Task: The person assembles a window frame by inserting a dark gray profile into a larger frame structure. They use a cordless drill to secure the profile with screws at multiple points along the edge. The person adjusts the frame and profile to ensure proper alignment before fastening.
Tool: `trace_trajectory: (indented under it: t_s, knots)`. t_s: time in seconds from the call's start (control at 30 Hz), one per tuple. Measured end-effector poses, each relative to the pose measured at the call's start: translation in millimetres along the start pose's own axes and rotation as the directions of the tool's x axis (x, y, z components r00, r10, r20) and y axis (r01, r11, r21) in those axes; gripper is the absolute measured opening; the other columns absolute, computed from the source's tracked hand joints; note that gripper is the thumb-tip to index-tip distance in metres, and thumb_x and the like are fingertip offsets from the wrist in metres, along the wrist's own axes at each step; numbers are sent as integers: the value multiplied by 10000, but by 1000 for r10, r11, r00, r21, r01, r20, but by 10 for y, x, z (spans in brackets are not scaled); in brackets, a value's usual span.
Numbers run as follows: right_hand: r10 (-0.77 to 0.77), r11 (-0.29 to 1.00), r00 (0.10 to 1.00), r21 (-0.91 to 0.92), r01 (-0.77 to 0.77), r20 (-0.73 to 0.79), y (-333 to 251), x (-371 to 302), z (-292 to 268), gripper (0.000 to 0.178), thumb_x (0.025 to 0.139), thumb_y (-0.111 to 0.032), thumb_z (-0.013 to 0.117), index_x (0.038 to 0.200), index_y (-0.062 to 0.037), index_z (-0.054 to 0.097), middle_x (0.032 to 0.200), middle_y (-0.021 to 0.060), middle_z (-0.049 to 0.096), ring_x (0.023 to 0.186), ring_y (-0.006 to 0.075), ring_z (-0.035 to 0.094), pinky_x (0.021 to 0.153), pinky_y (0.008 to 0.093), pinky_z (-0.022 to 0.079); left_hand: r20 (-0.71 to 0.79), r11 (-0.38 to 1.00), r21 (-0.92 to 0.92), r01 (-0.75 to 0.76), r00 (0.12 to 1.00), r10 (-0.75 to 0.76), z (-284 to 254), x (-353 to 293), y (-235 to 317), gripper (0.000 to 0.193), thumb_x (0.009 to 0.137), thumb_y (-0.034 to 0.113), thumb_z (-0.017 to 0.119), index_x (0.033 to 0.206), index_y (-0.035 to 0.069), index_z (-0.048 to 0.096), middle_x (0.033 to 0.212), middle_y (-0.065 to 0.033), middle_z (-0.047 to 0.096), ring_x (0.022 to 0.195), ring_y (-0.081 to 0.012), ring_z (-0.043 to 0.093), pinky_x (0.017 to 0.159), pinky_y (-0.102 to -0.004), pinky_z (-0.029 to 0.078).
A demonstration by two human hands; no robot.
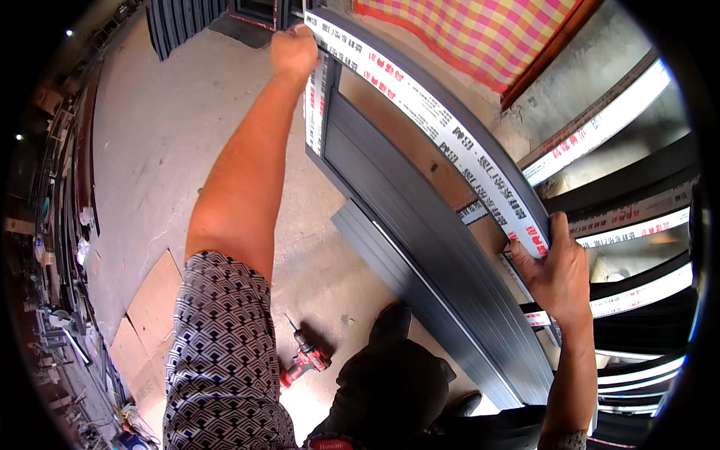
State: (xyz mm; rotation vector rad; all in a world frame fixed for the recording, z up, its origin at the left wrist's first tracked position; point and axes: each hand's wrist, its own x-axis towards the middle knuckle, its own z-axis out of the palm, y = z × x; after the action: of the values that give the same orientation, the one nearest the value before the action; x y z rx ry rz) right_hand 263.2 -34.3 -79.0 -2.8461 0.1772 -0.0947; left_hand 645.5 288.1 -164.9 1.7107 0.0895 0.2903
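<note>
A dark grey metal frame (439, 120) stands before me, tilted, its upper bar covered with white printed protective film. My left hand (295, 52) is closed round the far left corner of that bar. Nearer me, at the bar's right end, my right hand (561, 277) grips it with the thumb on the film side and a finger over the outer edge. Ribbed dark grey panels (427, 206) fill the lower part of the frame, while its upper part is an open gap. The right end of the frame's lower part is partly hidden by my right forearm.
A red cordless drill (304, 358) lies on the concrete floor near my feet. Flattened cardboard (146, 319) is at the left, beside long stacked bars and clutter (71, 232). More film-covered bars (637, 296) stand close on the right. A checked cloth (472, 30) hangs at the back.
</note>
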Motion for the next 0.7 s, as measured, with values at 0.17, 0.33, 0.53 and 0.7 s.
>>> trace_trajectory:
  t_s: [0.17, 0.33, 0.53, 0.7]
  knots:
    - [4, 1000, 1000, 3, -4, -6, -12, 1, -21, 433, 894, -235, 812, 1011, -9, 462, 820, 306, 690, 765, 499, 696, 636, 509, 564, -44, 998, 37, -58, 997, 60, 22, -2, -33, 316, 1027, 241, 605, 986, -72, 583, 838, -130, 690, 662, -178, 691, 605, -323, 627]
    - [21, 1000, 1000, 10, -21, 6, -24, -2, -7, 434, 900, -244, 811, 1038, -9, 473, 846, 298, 704, 782, 482, 714, 657, 502, 571, -31, 916, 341, -210, 972, 234, -51, 60, -218, 426, 999, 339, 498, 1000, -65, 632, 790, -199, 748, 727, -328, 758, 771, -400, 598]
    - [6, 1000, 999, -26, -5, 35, -11, -15, -43, 459, 926, -274, 807, 1078, -26, 452, 943, 309, 738, 752, 402, 766, 676, 438, 613, 51, 915, 344, -210, 978, 205, -69, 164, -206, 446, 997, 316, 459, 1000, -86, 651, 774, -217, 744, 700, -372, 740, 830, -412, 581]
    - [22, 999, 1000, 27, -23, 23, -31, -31, -38, 439, 910, -248, 809, 1068, -10, 476, 872, 295, 719, 782, 450, 736, 663, 477, 587, 45, 997, 69, 29, 998, -32, -59, 4, -43, 376, 1035, 278, 492, 1021, -75, 620, 824, -117, 671, 671, -184, 693, 611, -335, 622]
